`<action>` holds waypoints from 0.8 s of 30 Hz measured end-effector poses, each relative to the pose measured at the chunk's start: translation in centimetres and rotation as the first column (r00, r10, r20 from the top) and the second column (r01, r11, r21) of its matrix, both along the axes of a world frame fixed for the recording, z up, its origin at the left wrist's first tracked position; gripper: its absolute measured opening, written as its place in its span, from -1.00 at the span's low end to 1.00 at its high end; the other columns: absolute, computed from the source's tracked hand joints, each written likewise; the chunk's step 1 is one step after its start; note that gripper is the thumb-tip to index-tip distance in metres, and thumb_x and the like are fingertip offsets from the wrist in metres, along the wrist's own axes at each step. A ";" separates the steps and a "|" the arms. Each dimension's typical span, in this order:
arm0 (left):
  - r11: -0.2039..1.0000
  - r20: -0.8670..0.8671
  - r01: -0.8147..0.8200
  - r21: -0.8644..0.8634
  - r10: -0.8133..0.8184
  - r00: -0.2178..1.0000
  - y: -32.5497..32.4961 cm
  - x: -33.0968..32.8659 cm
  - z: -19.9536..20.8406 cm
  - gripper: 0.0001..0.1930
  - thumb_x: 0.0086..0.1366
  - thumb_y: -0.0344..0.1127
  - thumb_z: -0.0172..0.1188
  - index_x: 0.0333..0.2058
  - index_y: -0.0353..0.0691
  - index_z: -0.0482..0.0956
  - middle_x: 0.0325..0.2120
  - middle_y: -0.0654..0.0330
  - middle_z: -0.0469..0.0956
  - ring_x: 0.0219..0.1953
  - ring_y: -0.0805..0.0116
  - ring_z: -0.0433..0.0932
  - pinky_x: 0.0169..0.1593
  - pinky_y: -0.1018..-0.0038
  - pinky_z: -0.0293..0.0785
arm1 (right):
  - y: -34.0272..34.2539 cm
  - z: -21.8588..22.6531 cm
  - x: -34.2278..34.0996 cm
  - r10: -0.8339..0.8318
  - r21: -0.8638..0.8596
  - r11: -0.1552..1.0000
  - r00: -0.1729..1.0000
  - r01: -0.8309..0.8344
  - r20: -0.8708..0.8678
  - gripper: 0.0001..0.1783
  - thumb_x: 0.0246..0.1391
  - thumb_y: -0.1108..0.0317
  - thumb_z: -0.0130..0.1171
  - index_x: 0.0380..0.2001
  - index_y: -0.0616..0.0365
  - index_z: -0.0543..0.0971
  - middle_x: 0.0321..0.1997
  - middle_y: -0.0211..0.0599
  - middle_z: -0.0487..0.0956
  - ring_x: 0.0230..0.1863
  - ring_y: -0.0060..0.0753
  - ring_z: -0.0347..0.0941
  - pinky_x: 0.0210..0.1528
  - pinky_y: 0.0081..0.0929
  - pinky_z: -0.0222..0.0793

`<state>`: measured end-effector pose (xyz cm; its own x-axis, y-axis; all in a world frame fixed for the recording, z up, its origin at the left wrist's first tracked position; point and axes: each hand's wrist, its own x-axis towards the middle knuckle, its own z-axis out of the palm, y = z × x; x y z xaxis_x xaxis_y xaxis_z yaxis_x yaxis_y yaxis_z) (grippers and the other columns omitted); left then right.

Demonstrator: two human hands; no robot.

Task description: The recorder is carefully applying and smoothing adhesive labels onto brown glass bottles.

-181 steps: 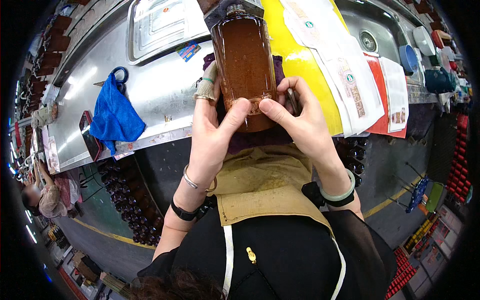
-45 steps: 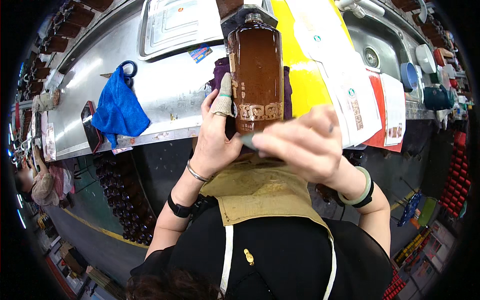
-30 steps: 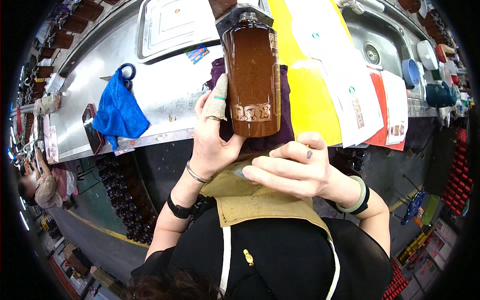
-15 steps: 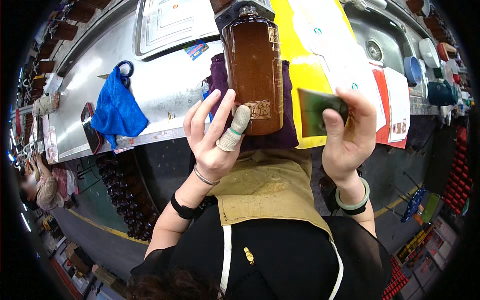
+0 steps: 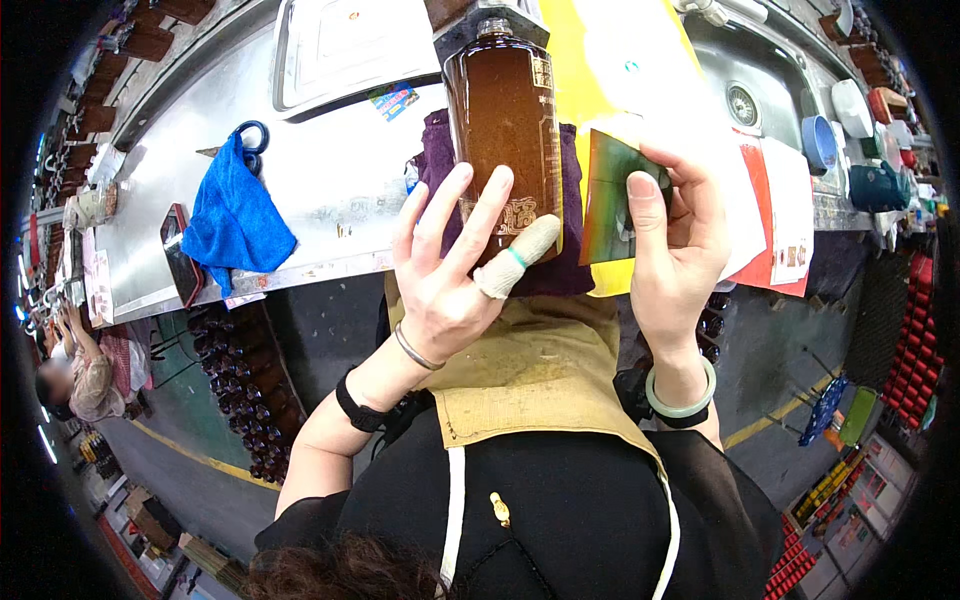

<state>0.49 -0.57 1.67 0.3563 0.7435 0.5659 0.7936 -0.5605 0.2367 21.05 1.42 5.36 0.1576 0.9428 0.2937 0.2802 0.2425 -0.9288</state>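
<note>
A brown glass bottle (image 5: 500, 110) with gold decoration lies on a purple cloth (image 5: 572, 200), its neck pointing away from me. My left hand (image 5: 445, 290) is open over the bottle's near end, with fingers stretched along the gold pattern. Its thumb wears a pale cloth finger cot (image 5: 520, 258) tied with a green band. On the right, my right hand (image 5: 685, 250) pinches a flat, translucent green sheet (image 5: 612, 190) with amber edges between thumb and fingers. That sheet is held upright just beside the bottle, apart from it. My right fingertips are partly hidden behind it.
A blue cloth (image 5: 235, 220) partly covers dark-handled scissors (image 5: 254, 140) on the metal bench (image 5: 330, 180). A metal tray (image 5: 360, 50) lies at the back left. Yellow sheeting (image 5: 575, 70) and red paper (image 5: 758, 200) are right, near a sink (image 5: 741, 75) and blue bowl (image 5: 820, 140).
My left hand has shifted right, further over the bottle's near end. The right hand has moved left, bringing the green sheet closer to the bottle and turning its face more into view.
</note>
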 end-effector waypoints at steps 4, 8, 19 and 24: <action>0.996 0.226 -0.080 -0.028 0.084 0.970 -0.8 -0.8 -2.1 -0.35 -0.10 -0.47 0.48 0.09 -0.02 0.71 0.18 0.03 0.61 0.27 -0.07 0.51 0.33 0.05 0.30 | -0.5 0.1 -2.5 0.056 -0.001 0.998 0.997 -0.056 0.049 -0.77 0.20 0.50 0.35 -0.08 0.24 0.63 -0.30 -0.32 0.64 -0.36 -0.54 0.51 -0.27 -0.57 0.42; 0.983 0.311 -0.095 -0.159 0.141 0.940 -0.9 -1.4 -2.6 -0.36 -0.08 -0.55 0.41 0.10 -0.19 0.68 0.19 0.04 0.61 0.31 -0.09 0.47 0.35 0.01 0.31 | -0.8 0.4 -2.4 0.042 -0.040 0.999 0.960 -0.032 0.277 -0.80 0.16 0.52 0.36 -0.14 0.24 0.65 -0.25 -0.20 0.67 -0.27 -0.33 0.62 -0.16 -0.44 0.50; 0.995 0.256 -0.068 -0.078 0.086 0.963 -0.8 -1.3 -1.2 -0.38 -0.12 -0.53 0.50 0.05 -0.22 0.72 0.15 -0.06 0.62 0.33 -0.14 0.45 0.35 0.05 0.35 | -1.1 -2.1 -1.4 -0.022 -0.161 0.987 1.000 0.021 -0.002 -0.84 0.26 0.50 0.30 -0.12 0.28 0.60 -0.40 -0.46 0.55 -0.40 -0.70 0.33 -0.32 -0.64 0.27; 0.996 0.139 -0.067 -0.058 0.075 0.987 -0.8 -1.7 -0.4 -0.45 -0.05 -0.48 0.48 0.03 -0.21 0.73 0.12 0.01 0.65 0.32 -0.10 0.47 0.37 0.01 0.31 | -1.4 -1.0 -0.4 -0.076 -0.121 0.990 0.997 0.077 0.015 -0.82 0.30 0.49 0.27 -0.07 0.28 0.57 -0.32 -0.50 0.54 -0.36 -0.72 0.34 -0.27 -0.67 0.29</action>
